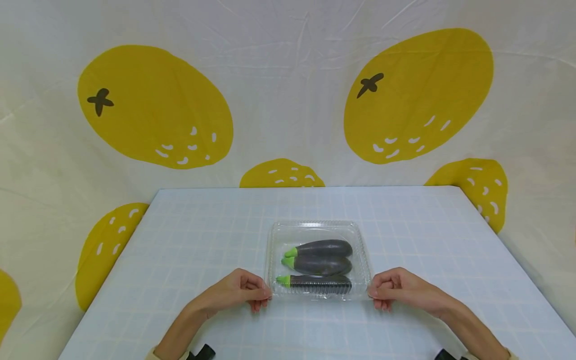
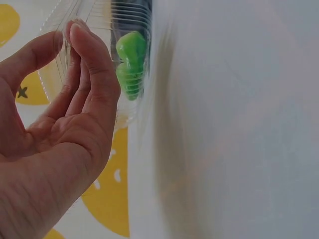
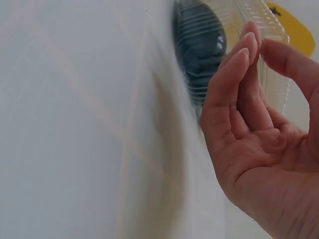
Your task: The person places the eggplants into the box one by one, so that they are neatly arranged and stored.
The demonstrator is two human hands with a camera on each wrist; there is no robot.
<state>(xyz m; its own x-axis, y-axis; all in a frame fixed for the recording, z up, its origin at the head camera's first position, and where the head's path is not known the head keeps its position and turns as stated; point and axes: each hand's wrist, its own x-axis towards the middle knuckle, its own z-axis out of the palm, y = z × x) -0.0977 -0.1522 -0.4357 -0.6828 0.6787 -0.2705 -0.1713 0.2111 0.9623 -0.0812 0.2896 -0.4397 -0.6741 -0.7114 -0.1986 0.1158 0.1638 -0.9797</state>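
A clear plastic clamshell container (image 1: 315, 232) sits in the middle of the table in the head view. Three dark purple eggplants with green caps lie in it: a rear eggplant (image 1: 326, 248), a middle eggplant (image 1: 323, 265) against it, and a front eggplant (image 1: 320, 284) partly seen through the ribbed front wall. My left hand (image 1: 247, 289) pinches the near left corner of the rim between thumb and fingers. At the near right corner, my right hand (image 1: 397, 289) pinches the rim likewise. Each wrist view shows the thin plastic edge at the fingertips. Whether a lid covers the eggplants, I cannot tell.
A pale blue checked cloth covers the table (image 1: 202, 225). Behind it hangs a white curtain (image 1: 288, 100) printed with big yellow fruit shapes. Black wrist straps (image 1: 204, 352) show at the bottom of the head view.
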